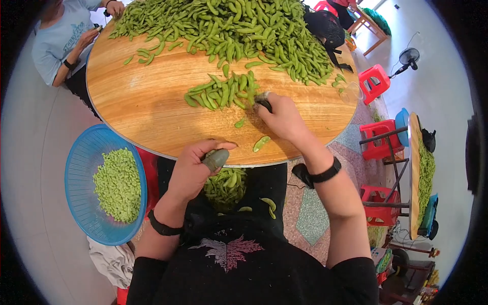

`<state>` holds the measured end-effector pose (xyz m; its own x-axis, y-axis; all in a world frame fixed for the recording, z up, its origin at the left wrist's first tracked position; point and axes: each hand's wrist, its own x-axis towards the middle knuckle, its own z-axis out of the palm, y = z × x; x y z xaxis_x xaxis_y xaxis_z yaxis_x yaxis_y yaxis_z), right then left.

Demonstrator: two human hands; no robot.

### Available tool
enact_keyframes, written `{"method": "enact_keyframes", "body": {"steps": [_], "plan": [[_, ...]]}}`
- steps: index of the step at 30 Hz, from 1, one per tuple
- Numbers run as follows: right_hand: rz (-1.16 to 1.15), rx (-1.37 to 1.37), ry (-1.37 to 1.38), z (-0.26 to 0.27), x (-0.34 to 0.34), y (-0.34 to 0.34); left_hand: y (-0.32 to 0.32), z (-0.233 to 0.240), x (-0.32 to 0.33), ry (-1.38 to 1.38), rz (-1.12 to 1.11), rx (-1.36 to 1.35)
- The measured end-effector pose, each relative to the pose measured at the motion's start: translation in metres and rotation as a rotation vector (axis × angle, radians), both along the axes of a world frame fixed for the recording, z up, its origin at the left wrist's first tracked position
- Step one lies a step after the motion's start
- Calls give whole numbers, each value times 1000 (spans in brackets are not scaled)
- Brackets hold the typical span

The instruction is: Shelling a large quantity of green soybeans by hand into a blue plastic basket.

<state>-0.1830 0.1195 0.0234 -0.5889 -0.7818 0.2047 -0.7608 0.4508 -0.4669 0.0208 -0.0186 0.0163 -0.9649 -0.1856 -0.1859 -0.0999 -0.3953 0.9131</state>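
A small heap of green soybean pods (pixel 225 91) lies on the round wooden table (pixel 129 103). My right hand (pixel 280 114) is at the heap's right edge, fingers curled, with dark coverings on the fingertips; whether it grips a pod cannot be told. My left hand (pixel 194 164) is at the near edge of the table, with a grey-green cover on its thumb; its curled fingers hide whatever may be inside. Two loose pods lie between the hands, one of them the flat pod (pixel 261 144). Below the table edge, pods or husks (pixel 227 188) are gathered between my legs.
A blue plastic basket (pixel 70 183) of shelled beans (pixel 118 185) stands at the left. A large pod pile (pixel 244 26) covers the table's far side, with a black bag (pixel 326 28) beside it. Another person (pixel 63 42) works at the far left. Red stools (pixel 375 84) stand at the right.
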Motion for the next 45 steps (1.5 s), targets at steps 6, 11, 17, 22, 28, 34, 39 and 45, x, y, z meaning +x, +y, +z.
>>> {"method": "enact_keyframes", "body": {"steps": [6,11,17,22,28,34,39,45], "plan": [[38,-411,-1932,13,64,14,3,6,-9,33,113,560],[90,-330,-1593,25,91,7,1,-9,-16,149,109,605],[203,-310,-1291,28,102,6,2,-8,-15,182,382,413],[203,-314,-1451,19,103,7,10,-7,-14,103,522,15],[161,-313,-1159,14,110,2,15,-17,-12,182,460,-167],[131,-359,-1353,16,109,7,3,-17,-8,253,173,327],[79,-237,-651,9,104,5,20,-15,-19,216,321,97],[-107,-314,-447,12,102,-4,24,-11,-21,151,391,44]]}}
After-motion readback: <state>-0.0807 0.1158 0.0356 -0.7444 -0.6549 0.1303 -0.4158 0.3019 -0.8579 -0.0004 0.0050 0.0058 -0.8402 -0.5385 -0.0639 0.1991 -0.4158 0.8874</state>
